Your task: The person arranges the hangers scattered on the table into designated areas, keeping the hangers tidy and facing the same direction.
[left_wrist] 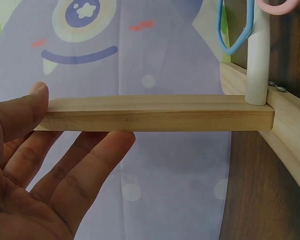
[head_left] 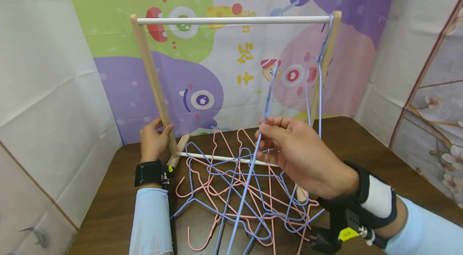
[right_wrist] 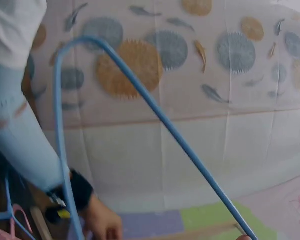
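A blue clothes hanger (head_left: 249,178), seen nearly edge-on, is pinched between the thumb and fingers of my right hand (head_left: 304,154), its hook end pointing up. In the right wrist view one corner of that hanger (right_wrist: 162,117) fills the frame. My left hand (head_left: 153,140) holds the left wooden post (head_left: 153,78) of a small garment rack near its foot. The left wrist view has the thumb on one side of the post (left_wrist: 160,112) and the fingers on the other. Another blue hanger (head_left: 320,86) hangs at the right end of the white top rail (head_left: 235,20).
A tangled heap of pink hangers (head_left: 202,243) and blue hangers lies on the brown table (head_left: 108,202), under and in front of the rack. The white lower bar (head_left: 213,157) runs behind the heap. A cartoon-print cloth (head_left: 123,94) hangs behind, with pale curtains at both sides.
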Demonstrator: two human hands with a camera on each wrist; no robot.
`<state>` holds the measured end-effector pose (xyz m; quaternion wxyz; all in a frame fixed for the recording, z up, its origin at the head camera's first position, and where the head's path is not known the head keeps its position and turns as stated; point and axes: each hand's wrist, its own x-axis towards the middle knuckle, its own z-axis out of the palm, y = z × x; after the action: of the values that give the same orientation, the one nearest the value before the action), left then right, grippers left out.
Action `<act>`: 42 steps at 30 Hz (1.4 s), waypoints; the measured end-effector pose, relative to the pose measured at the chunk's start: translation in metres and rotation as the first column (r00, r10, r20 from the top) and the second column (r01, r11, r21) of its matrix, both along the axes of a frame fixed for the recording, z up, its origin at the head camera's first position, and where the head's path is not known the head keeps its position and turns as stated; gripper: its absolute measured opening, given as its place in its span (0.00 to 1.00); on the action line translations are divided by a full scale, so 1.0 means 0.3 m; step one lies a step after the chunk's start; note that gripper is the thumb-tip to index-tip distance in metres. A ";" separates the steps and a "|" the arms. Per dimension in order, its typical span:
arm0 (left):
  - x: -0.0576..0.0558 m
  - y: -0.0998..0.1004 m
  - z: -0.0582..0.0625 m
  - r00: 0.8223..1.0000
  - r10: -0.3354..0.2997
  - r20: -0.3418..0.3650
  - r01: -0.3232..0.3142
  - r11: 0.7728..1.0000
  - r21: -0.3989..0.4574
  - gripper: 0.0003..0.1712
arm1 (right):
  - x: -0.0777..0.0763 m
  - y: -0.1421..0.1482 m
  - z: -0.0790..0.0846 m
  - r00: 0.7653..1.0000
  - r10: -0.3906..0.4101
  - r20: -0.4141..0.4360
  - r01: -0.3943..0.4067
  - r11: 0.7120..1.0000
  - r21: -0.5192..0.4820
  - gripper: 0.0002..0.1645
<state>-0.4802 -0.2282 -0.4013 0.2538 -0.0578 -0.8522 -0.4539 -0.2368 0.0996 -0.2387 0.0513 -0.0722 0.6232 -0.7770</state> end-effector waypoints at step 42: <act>0.007 0.004 0.000 1.000 0.000 -0.001 0.000 1.000 0.001 0.21 | -0.316 0.293 0.220 0.921 -0.372 -0.116 0.383 0.919 0.096 0.07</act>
<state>-0.4781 -0.2269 -0.4013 0.2542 -0.0577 -0.8519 -0.4543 -0.3315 0.1874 -0.1727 -0.1254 0.0154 0.6716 -0.7301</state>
